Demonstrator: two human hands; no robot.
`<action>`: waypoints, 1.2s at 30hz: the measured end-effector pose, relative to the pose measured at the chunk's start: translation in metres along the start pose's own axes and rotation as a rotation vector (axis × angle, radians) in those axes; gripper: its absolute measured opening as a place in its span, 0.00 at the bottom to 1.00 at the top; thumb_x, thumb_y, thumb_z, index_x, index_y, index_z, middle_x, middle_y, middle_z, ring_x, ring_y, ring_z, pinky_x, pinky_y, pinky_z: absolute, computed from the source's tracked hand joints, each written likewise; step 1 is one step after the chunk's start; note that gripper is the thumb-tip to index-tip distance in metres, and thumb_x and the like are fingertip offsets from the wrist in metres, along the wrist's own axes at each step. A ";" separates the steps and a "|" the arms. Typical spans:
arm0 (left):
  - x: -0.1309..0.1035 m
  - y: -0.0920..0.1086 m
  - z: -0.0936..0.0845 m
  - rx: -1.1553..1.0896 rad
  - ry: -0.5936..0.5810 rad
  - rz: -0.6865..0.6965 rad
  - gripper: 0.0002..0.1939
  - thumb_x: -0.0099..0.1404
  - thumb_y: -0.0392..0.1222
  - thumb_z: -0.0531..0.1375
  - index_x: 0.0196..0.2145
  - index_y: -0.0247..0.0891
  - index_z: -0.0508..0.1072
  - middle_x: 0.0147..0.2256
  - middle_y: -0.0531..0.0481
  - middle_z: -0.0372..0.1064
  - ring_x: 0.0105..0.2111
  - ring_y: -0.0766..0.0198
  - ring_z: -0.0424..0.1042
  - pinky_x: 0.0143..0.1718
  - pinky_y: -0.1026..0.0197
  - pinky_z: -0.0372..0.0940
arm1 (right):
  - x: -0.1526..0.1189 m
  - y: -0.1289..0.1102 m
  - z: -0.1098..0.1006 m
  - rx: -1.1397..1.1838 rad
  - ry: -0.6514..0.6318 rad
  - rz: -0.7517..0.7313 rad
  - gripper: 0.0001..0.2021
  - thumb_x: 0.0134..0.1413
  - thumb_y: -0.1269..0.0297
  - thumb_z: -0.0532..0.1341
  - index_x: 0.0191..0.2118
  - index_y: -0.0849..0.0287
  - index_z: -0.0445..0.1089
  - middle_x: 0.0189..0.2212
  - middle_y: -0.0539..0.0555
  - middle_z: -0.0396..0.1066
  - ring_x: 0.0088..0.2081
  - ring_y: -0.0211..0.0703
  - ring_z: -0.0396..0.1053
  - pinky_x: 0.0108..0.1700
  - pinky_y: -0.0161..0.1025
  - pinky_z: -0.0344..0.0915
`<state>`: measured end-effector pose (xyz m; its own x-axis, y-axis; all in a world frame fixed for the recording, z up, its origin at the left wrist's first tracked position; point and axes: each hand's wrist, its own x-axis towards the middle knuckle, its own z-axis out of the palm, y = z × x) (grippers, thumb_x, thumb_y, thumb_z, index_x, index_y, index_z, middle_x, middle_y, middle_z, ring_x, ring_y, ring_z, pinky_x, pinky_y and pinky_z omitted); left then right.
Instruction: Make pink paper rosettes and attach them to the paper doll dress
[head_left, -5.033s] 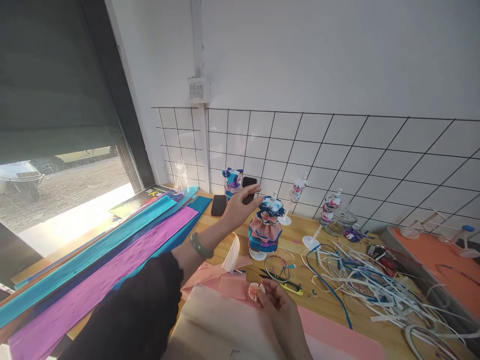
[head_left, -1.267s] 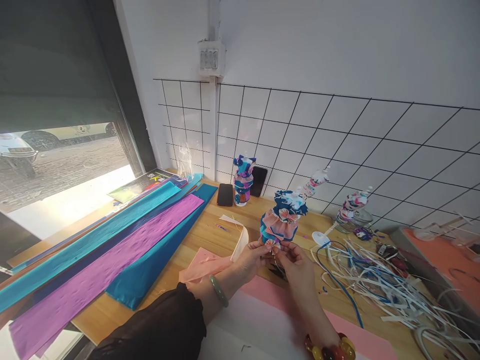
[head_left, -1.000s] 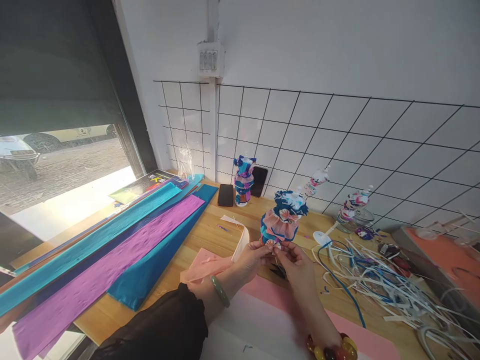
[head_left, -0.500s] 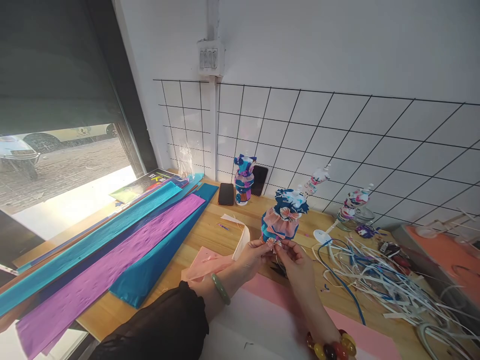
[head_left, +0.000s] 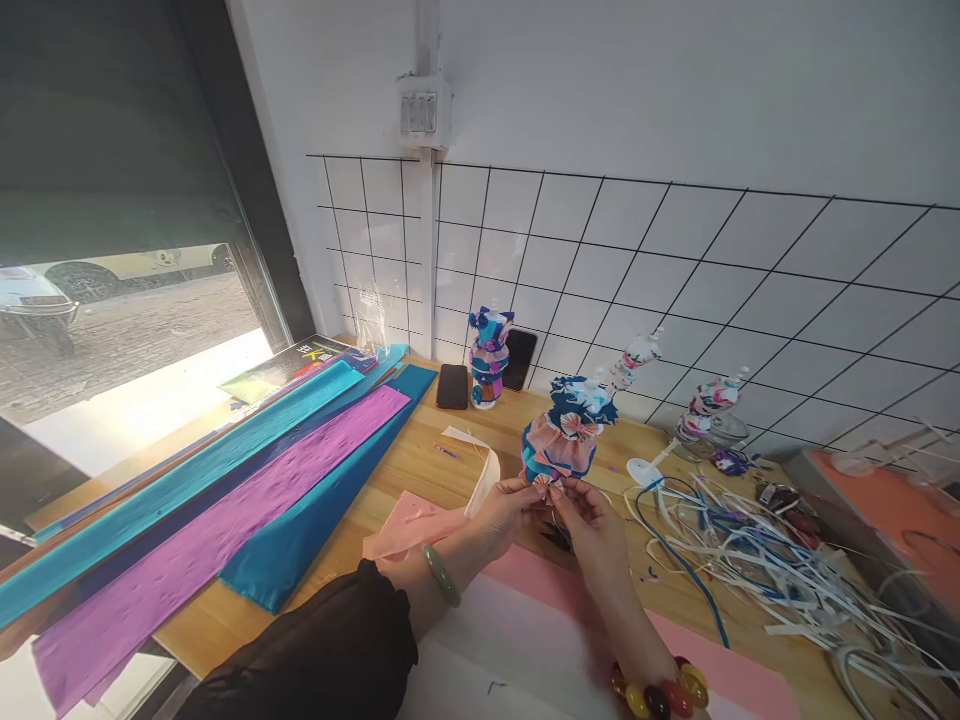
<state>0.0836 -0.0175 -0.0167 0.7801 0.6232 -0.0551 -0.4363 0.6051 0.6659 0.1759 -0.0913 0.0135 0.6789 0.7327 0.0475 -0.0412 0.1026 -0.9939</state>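
Observation:
A small mannequin [head_left: 556, 445] stands on the table in front of me, dressed in ruffled pink, teal and dark blue crepe paper. At its lower front is a small pleated pink paper bow [head_left: 546, 484]. My left hand [head_left: 504, 515] pinches the bow from the left. From the right, my right hand [head_left: 598, 525] pinches it too, thumb and fingers close to the left fingertips. Both hands touch or nearly touch the skirt's lower edge. Something dark, partly hidden, lies behind the right fingers. Under my forearms spreads a white and pink paper sheet [head_left: 517, 630].
Long crepe paper strips [head_left: 247, 510] in purple and teal cover the left side. Pink paper scraps [head_left: 416, 525] lie beside my left wrist. Behind stand another dressed mannequin [head_left: 489, 360] and two phones, one flat [head_left: 452, 387]. Tangled paper strips [head_left: 772, 570] heap at the right.
Both hands stay at the bow, with only slight finger movement. The view has shifted very slightly; everything else lies as before.

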 end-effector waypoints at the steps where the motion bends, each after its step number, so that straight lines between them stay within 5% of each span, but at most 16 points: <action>1: 0.000 0.000 0.000 0.002 -0.002 -0.003 0.09 0.50 0.41 0.67 0.27 0.32 0.75 0.29 0.47 0.71 0.32 0.64 0.69 0.39 0.59 0.60 | 0.000 0.000 0.000 -0.002 0.001 0.000 0.15 0.35 0.56 0.68 0.31 0.57 0.70 0.30 0.52 0.76 0.33 0.44 0.72 0.37 0.42 0.70; 36: -0.003 0.005 0.002 -0.016 -0.057 -0.040 0.10 0.51 0.43 0.66 0.27 0.32 0.75 0.30 0.46 0.71 0.32 0.64 0.69 0.42 0.57 0.61 | 0.001 0.001 0.001 0.032 0.011 0.003 0.16 0.33 0.56 0.69 0.31 0.57 0.70 0.29 0.52 0.75 0.33 0.44 0.71 0.37 0.43 0.70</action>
<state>0.0805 -0.0174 -0.0117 0.8210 0.5697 -0.0389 -0.4113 0.6373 0.6517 0.1756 -0.0899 0.0123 0.6865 0.7258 0.0435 -0.0663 0.1221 -0.9903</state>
